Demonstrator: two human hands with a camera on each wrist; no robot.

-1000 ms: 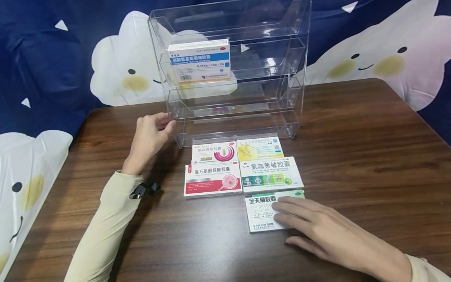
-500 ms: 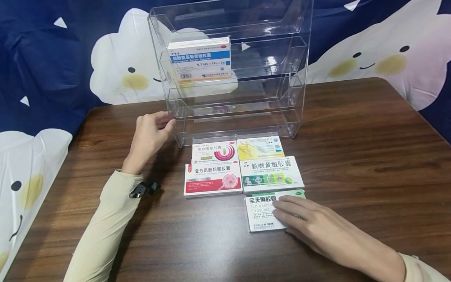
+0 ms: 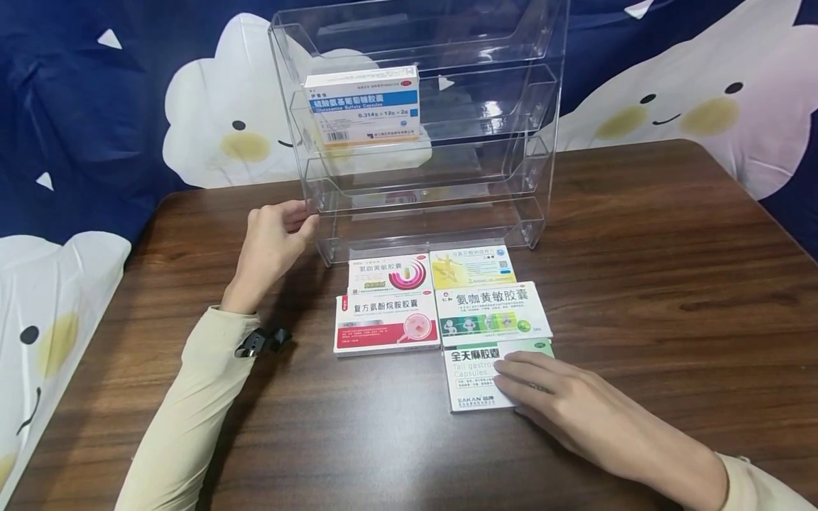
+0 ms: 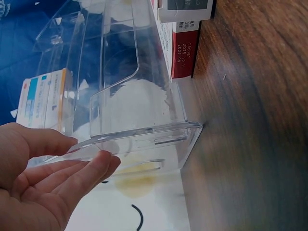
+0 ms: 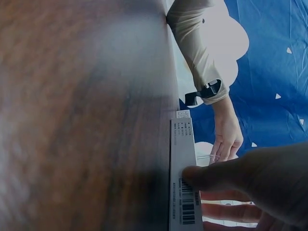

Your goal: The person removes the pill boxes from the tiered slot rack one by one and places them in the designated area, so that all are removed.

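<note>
My left hand (image 3: pixel 271 245) pinches the left side panel of a clear acrylic display rack (image 3: pixel 447 181), thumb on one face and fingers on the other, as the left wrist view shows. My right hand (image 3: pixel 581 411) holds a white and green medicine box (image 3: pixel 476 387) lying flat on the table. Its fingers lie over the top face, hiding the right part, and the thumb (image 5: pixel 214 177) presses the barcoded side. Beyond this box lie a white and green box (image 3: pixel 492 312), a red and white one (image 3: pixel 386 323), a pink-ringed one (image 3: pixel 386 273) and a yellow and white one (image 3: pixel 473 266).
A blue and white medicine box (image 3: pixel 364 110) stands in an upper tier of the rack, at its left. The brown wooden table (image 3: pixel 671 284) reaches back to a dark blue cloth (image 3: pixel 128 106) printed with clouds. A black wrist camera (image 3: pixel 262 343) sits on my left sleeve.
My right thumb has come in against the near side of the white and green medicine box. That box has slid slightly away from me. My left hand stays on the rack.
</note>
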